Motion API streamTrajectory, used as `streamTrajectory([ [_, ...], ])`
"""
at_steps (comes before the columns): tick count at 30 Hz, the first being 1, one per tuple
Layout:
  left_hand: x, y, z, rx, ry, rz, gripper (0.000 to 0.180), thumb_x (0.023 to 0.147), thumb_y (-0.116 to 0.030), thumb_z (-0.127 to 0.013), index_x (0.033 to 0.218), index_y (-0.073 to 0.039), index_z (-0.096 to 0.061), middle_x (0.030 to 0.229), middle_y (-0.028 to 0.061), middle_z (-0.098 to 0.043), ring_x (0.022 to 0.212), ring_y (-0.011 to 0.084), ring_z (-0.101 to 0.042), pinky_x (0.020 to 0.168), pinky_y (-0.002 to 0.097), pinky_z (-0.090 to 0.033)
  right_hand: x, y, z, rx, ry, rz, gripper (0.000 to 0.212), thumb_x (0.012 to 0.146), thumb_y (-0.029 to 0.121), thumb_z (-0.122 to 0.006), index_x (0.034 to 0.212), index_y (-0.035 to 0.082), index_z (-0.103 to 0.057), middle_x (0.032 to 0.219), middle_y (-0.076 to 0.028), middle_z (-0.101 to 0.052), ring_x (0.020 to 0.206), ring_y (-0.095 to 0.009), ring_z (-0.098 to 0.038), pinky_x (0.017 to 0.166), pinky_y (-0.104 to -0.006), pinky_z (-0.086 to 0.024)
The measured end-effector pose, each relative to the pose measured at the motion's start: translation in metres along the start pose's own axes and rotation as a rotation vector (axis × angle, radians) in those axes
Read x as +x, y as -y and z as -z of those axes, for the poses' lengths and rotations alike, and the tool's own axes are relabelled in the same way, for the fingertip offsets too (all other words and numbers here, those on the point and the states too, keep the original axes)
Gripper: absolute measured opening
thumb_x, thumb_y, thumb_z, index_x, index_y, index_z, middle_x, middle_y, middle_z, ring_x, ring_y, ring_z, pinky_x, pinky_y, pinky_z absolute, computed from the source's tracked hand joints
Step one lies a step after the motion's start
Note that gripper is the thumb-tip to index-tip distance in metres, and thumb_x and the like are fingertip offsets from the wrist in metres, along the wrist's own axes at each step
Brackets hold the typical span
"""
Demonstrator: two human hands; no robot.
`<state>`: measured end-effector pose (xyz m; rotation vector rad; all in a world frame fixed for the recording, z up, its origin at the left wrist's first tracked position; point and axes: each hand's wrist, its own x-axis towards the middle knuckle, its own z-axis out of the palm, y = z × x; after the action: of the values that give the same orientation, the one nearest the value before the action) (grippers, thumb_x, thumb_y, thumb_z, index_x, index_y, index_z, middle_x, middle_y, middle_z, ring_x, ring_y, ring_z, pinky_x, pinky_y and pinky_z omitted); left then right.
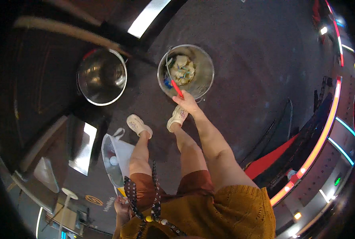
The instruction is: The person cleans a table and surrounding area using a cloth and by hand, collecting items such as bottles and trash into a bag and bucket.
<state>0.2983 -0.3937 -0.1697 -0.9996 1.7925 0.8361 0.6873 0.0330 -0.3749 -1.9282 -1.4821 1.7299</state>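
Observation:
My right hand is closed around the red grip on the wire handle of a metal bucket. Crumpled whitish waste with bits of blue and green lies inside that bucket. My left hand is low beside my left thigh, fingers curled at the lower end of a white bag, where a strip of yellow shows. The bag's mouth gapes open, and a clear bottle with a white cap is inside. The exact grip of my left hand is partly hidden.
A second shiny metal bucket stands to the left on the dark carpet. Brown wooden furniture lines the left side. Red-edged dark equipment and a glowing curved light strip are at the right.

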Motion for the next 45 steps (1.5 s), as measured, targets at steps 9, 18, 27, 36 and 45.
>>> streamTrajectory([
  [9,-0.067,-0.053,-0.027,0.382,-0.174,-0.096,0.033,0.085,-0.022,-0.039,0.054,-0.014,-0.03,0.046,-0.0028,-0.025,0.038,0.0134,-0.025,0.043,0.0262,-0.035,-0.106,-0.011,0.192,0.571,-0.114,-0.131,0.02,0.077,0.025,-0.057,0.078,0.005,-0.055,0.059,0.001,-0.047,0.052,-0.009,-0.043,0.047,-0.0247,-0.034],
  [18,-0.202,-0.029,-0.346,0.189,0.198,-0.179,0.021,0.085,-0.024,-0.039,0.066,-0.014,-0.042,0.048,-0.0036,-0.037,0.034,0.0074,-0.028,0.03,0.0159,-0.025,-0.233,-0.109,0.309,1.129,-0.395,-0.684,0.016,0.081,0.02,-0.051,0.072,0.009,-0.045,0.045,-0.004,-0.037,0.036,-0.019,-0.036,0.039,-0.034,-0.034],
  [27,-0.288,0.006,-0.686,0.335,0.654,-0.164,0.02,0.084,-0.025,-0.041,0.068,-0.014,-0.043,0.05,-0.0033,-0.039,0.034,0.0084,-0.029,0.035,0.0237,-0.028,-0.299,-0.164,0.462,1.505,-0.948,-0.802,0.019,0.08,0.026,-0.05,0.073,0.011,-0.041,0.05,-0.004,-0.033,0.039,-0.02,-0.031,0.043,-0.0375,-0.033],
  [36,-0.44,0.052,-0.962,0.059,0.66,-0.268,0.015,0.085,-0.019,-0.045,0.073,-0.009,-0.044,0.051,-0.0034,-0.041,0.033,0.0054,-0.032,0.034,0.0176,-0.032,-0.236,-0.194,0.666,1.527,-1.154,-0.713,0.019,0.079,0.028,-0.048,0.071,0.011,-0.042,0.055,-0.003,-0.034,0.045,-0.019,-0.035,0.044,-0.0355,-0.034],
  [45,-0.593,0.092,-1.156,-0.073,0.619,-0.45,0.013,0.082,-0.013,-0.042,0.07,-0.007,-0.042,0.052,-0.0011,-0.04,0.034,0.0063,-0.029,0.037,0.0182,-0.029,-0.087,-0.112,0.953,1.457,-0.726,-0.587,0.024,0.084,0.024,-0.042,0.063,0.013,-0.041,0.054,0.0,-0.039,0.047,-0.014,-0.039,0.045,-0.0309,-0.032],
])
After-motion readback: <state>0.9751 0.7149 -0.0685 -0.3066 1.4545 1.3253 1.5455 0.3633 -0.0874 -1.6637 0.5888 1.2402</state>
